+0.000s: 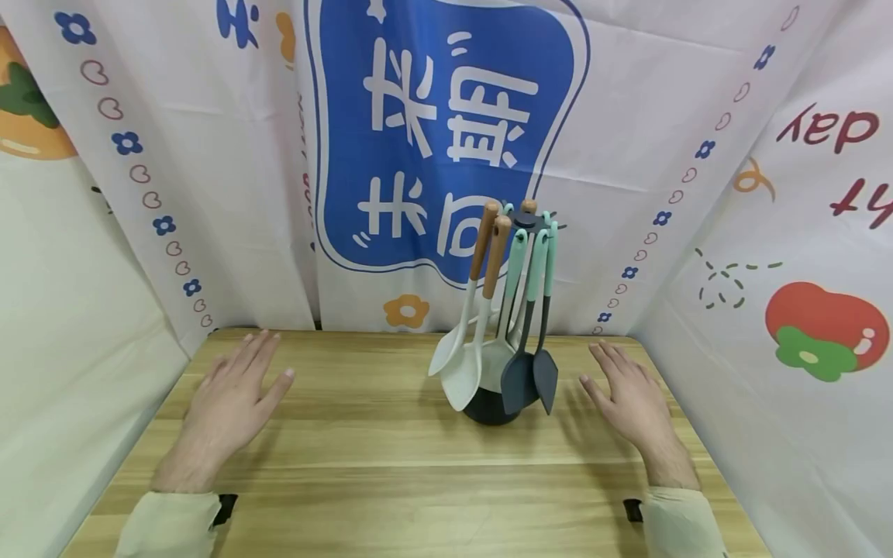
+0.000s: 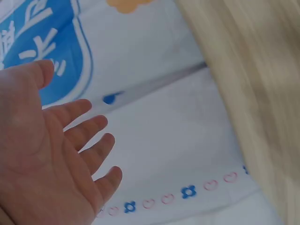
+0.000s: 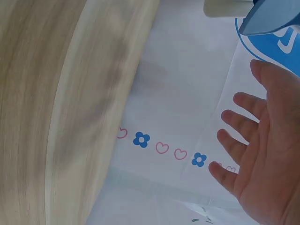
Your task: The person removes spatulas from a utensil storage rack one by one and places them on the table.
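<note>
A utensil stand with a black base (image 1: 491,408) is on the wooden table, right of the middle and toward the back. From it hang white utensils with wooden handles, among them a ladle-like one (image 1: 462,378), and dark grey ones with mint handles, among them a turner (image 1: 546,380). Left of the stand and well apart from it, my left hand (image 1: 226,407) is held over the table with fingers spread and nothing in it. My right hand (image 1: 633,399) is just right of the stand, fingers extended, also holding nothing. Both palms show bare in the wrist views.
The wooden table (image 1: 363,496) ends at a white printed cloth (image 1: 363,302) at the back. More cloth walls rise at the left (image 1: 77,310) and right (image 1: 753,418). The hanging utensils stick out around the stand, the grey turner on the side toward my right hand.
</note>
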Demonstrator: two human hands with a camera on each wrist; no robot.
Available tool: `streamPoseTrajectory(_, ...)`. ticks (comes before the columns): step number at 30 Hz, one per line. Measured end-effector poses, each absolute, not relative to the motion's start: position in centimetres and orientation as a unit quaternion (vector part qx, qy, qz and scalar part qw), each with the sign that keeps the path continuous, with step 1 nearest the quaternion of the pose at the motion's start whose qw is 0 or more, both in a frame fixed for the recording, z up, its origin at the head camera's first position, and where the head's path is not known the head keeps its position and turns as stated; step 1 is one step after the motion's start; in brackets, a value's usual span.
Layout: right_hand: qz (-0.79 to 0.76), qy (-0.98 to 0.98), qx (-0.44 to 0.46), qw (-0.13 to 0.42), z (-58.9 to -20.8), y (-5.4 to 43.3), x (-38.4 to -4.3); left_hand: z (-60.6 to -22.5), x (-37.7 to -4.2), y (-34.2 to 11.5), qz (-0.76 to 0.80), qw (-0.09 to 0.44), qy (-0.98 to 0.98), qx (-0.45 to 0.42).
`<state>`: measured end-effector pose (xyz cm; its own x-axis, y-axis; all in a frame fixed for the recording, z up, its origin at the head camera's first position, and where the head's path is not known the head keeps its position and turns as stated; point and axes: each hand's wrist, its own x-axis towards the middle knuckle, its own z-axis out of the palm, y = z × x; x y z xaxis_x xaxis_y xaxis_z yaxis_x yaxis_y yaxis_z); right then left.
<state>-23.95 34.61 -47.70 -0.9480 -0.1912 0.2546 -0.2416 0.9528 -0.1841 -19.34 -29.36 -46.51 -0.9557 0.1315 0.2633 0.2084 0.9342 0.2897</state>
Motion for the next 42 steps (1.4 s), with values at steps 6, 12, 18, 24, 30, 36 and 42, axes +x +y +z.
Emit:
streamPoseTrajectory(6,0.11,-0.976,0.12,0.147,-47.5,34.0,-24.0,-44.1,-18.8,-26.7,-0.172,0.165,-0.965,-0.109)
streamPoseTrajectory(12,0.111,-0.973,0.124,0.158,-47.1,33.5,-23.8,-41.1,-19.0,-22.6,-0.2,0.237,-0.941,-0.138)
streamPoseTrajectory(18,0.112,-0.973,0.125,0.161,-46.9,33.2,-23.7,-38.0,-20.2,-18.3,-0.244,0.298,-0.905,-0.181)
streamPoseTrajectory(24,0.114,-0.972,0.125,0.16,-46.9,33.0,-23.6,-35.1,-21.6,-14.7,-0.265,0.31,-0.885,-0.225)
streamPoseTrajectory(30,0.115,-0.971,0.133,0.164,-46.7,32.7,-23.5,-32.2,-22.9,-11.5,-0.279,0.311,-0.867,-0.272)
streamPoseTrajectory(36,0.117,-0.969,0.137,0.167,-46.9,32.6,-23.5,-29.7,-23.9,-8.2,-0.281,0.309,-0.853,-0.313)
streamPoseTrajectory(42,0.116,-0.967,0.144,0.177,-47.1,32.6,-23.6,-27.6,-25.4,-5.0,-0.283,0.323,-0.832,-0.352)
